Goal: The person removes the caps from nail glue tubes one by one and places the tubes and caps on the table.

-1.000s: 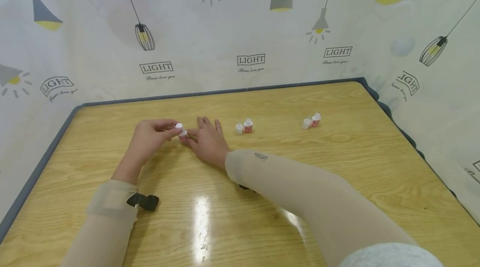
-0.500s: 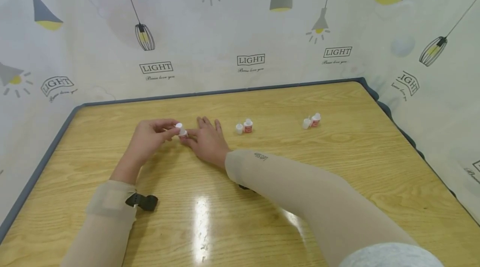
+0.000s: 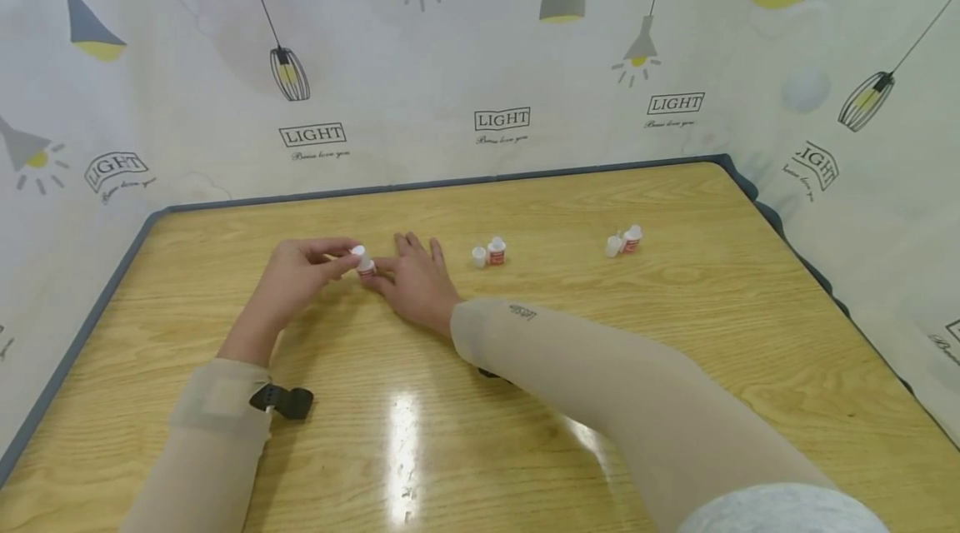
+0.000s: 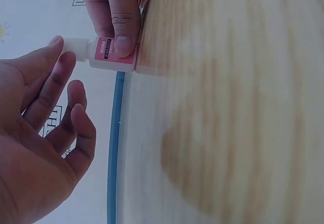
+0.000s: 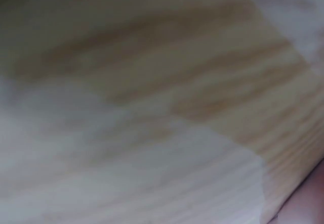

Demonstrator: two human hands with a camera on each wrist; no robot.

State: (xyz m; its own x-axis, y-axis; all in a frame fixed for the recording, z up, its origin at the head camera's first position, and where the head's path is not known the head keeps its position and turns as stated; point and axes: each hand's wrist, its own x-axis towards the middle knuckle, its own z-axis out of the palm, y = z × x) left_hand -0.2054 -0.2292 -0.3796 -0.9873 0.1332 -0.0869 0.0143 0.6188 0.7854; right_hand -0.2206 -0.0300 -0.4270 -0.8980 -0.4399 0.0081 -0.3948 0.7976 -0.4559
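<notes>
A small nail glue bottle (image 4: pixel 103 59) with a pink-red label and a white cap (image 4: pixel 77 49) stands upright on the wooden table (image 3: pixel 360 350), left of the middle. My left hand (image 3: pixel 298 279) pinches the cap between thumb and fingertips; its other fingers curl loosely in the left wrist view. From the other side my right hand (image 3: pixel 416 281) grips the bottle's body between thumb and index finger. Its remaining fingers spread over the tabletop. Mostly blurred table fills the right wrist view, with a bit of skin in the lower right corner.
Right of my hands stands another small red-labelled bottle (image 3: pixel 497 252) beside a white cap (image 3: pixel 479 256). Farther right is a similar bottle (image 3: pixel 632 240) with a white cap (image 3: pixel 613 246) close by. A lamp-printed backdrop (image 3: pixel 405 100) rises behind the table's dark edge.
My left wrist and its dark strap have shifted very slightly left. Both hands keep their hold on the cap and the bottle, and the other bottles stay in place.
</notes>
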